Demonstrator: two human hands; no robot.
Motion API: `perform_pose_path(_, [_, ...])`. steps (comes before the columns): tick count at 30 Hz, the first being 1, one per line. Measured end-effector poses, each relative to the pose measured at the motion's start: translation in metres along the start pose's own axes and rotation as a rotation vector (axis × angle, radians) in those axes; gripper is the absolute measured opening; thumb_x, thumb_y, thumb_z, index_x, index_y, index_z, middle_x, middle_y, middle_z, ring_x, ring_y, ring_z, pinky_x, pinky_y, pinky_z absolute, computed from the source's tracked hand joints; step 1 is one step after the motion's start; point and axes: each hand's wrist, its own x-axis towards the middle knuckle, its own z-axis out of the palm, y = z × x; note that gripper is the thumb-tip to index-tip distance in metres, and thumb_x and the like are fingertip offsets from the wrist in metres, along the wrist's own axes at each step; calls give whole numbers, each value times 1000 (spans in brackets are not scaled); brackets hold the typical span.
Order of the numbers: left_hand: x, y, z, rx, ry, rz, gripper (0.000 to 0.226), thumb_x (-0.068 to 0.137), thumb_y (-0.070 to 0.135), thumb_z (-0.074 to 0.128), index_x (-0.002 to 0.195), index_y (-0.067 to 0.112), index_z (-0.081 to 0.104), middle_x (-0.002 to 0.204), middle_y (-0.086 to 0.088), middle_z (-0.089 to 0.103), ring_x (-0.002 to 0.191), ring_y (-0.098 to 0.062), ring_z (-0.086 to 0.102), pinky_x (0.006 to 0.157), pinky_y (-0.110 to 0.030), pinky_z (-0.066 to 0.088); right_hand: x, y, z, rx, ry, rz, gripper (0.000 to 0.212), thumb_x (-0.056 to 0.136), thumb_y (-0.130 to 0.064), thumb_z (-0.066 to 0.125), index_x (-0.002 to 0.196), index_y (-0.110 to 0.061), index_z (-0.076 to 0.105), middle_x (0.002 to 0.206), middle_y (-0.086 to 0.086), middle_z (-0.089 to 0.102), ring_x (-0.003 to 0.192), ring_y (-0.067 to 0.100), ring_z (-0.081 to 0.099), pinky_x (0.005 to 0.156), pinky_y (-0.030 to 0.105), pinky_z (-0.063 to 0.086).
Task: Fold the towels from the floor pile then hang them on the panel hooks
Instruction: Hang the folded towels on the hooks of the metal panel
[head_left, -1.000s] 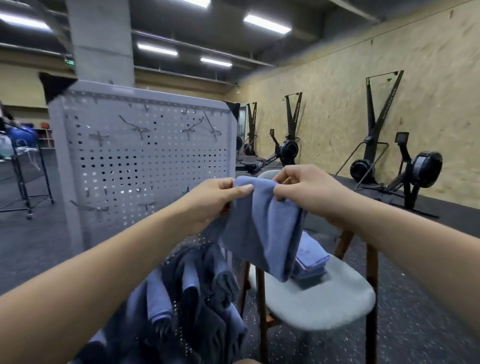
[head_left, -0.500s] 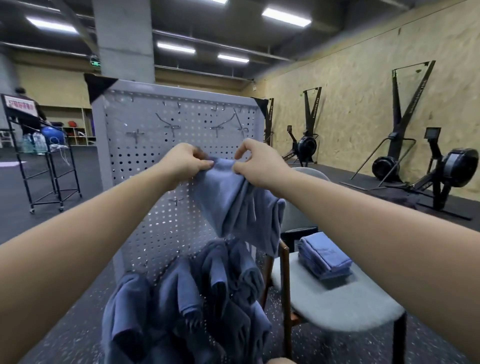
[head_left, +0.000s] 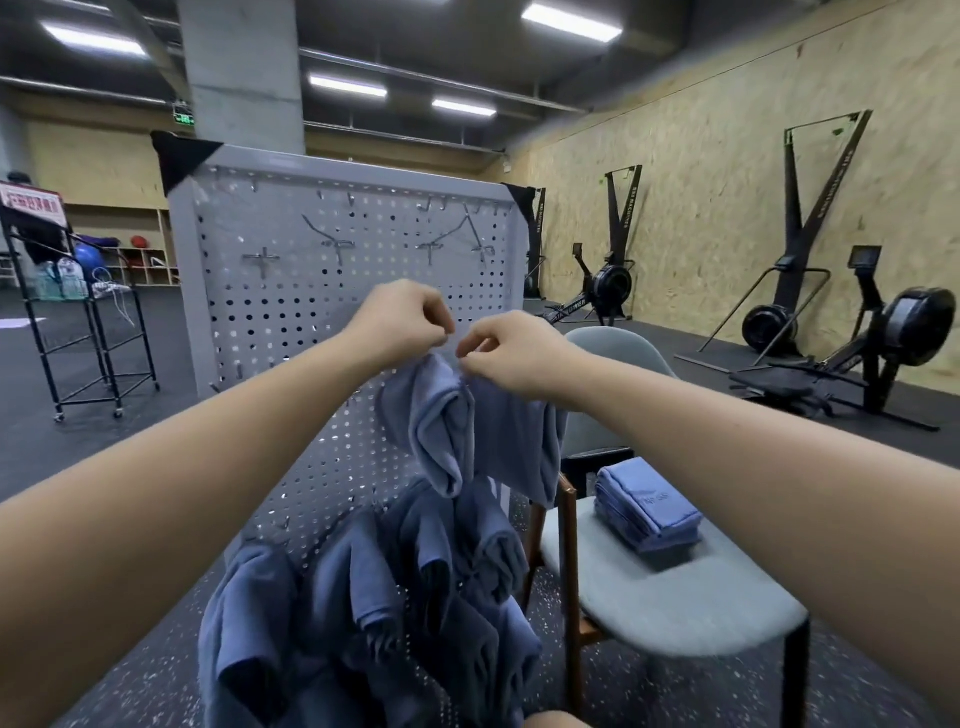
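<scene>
Head view has the left hand (head_left: 400, 325) and right hand (head_left: 511, 353) drawn close together, fingers curled. Thumb and forefinger of each pinch the top of a folded blue terry towel (head_left: 457, 431), which hangs straight down from the fingertips.

A second ago that towel was held lower and over toward the chair. Since then both hands have carried it up and across to the grey perforated metal panel (head_left: 280, 332), so it now lies against the board just behind the fingers. To my eye the folding is done for this one and the hanging is under way.

Below the fingers, more blue towels (head_left: 384, 582) already droop from the lower hooks. Down to the right of the fingers, a folded blue stack (head_left: 647, 512) sits on the grey padded chair (head_left: 685, 613). Bare metal hooks (head_left: 337, 244) stand above the fingers.

Any hook being aimed for is hidden behind fingers and cloth, so I cannot tell whether the towel has caught. The floor pile is out of sight, and the lowest hung towels are cut off at the bottom edge.
</scene>
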Motion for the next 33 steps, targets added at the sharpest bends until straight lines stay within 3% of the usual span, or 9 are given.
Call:
perform_pose_path(2, [2, 24, 7, -54, 12, 32, 20, 85, 12, 70, 87, 29, 80, 82, 15, 74, 81, -2, 65, 68, -14, 45, -9, 10, -11, 32, 43, 5, 19, 97, -22, 64, 107, -22, 81, 94, -5, 76, 80, 11, 65, 65, 21, 51])
perform_pose_path(5, [5, 57, 33, -145, -7, 55, 17, 85, 14, 70, 84, 28, 79, 82, 12, 76, 81, -4, 68, 67, -21, 52, -23, 38, -24, 118, 119, 72, 17, 95, -18, 63, 99, -20, 80, 89, 3, 78, 74, 15, 69, 73, 39, 61])
perform_pose_path(8, [8, 89, 69, -197, -42, 107, 16, 86, 15, 69, 87, 27, 79, 86, 12, 75, 83, -5, 67, 68, -23, 51, -40, 79, -35, 107, 141, 167, 22, 94, -12, 57, 94, -20, 78, 86, 6, 79, 75, 24, 76, 72, 47, 64])
perform_pose_path(12, [13, 128, 132, -200, -86, 184, 16, 87, 16, 66, 89, 23, 81, 83, 13, 73, 83, -9, 65, 76, -26, 51, -66, 144, -43, 43, 127, 311, 17, 95, -15, 62, 94, -19, 77, 84, 1, 79, 79, 21, 76, 77, 44, 65])
perform_pose_path(17, [17, 157, 227, -179, -190, 220, 17, 90, 14, 61, 86, 24, 74, 83, 13, 67, 90, -15, 64, 78, -31, 51, -100, 225, -35, 23, 92, 463, 18, 94, -15, 60, 89, -22, 76, 84, -2, 78, 75, 17, 76, 62, 35, 63])
perform_pose_path(22, [29, 159, 326, -188, -349, 68, 18, 88, 14, 60, 92, 23, 74, 98, 5, 76, 97, -21, 68, 81, -34, 57, -128, 298, -14, 93, 83, 604, 20, 88, -14, 58, 87, -15, 78, 83, 0, 79, 74, 16, 76, 69, 38, 62])
perform_pose_path(27, [46, 150, 406, -122, -434, -82, 25, 90, 11, 54, 109, 10, 71, 108, -12, 74, 96, -31, 69, 86, -45, 62, -147, 362, 15, 180, 100, 692, 14, 88, -20, 64, 83, -21, 77, 79, 0, 76, 82, 26, 73, 70, 43, 61])
perform_pose_path(30, [59, 147, 439, -63, -448, -137, 32, 95, 12, 53, 126, 10, 60, 128, -14, 63, 117, -34, 62, 96, -45, 56, -151, 391, 31, 226, 107, 722, 14, 95, -15, 64, 88, -17, 76, 85, 10, 76, 73, 22, 64, 63, 31, 49])
perform_pose_path(33, [67, 146, 457, -5, -457, -251, 42, 97, 16, 53, 138, 13, 49, 144, -14, 49, 135, -36, 51, 110, -48, 43, -153, 407, 40, 227, 126, 712, 14, 98, -16, 64, 91, -18, 76, 87, 6, 77, 75, 18, 66, 57, 26, 43])
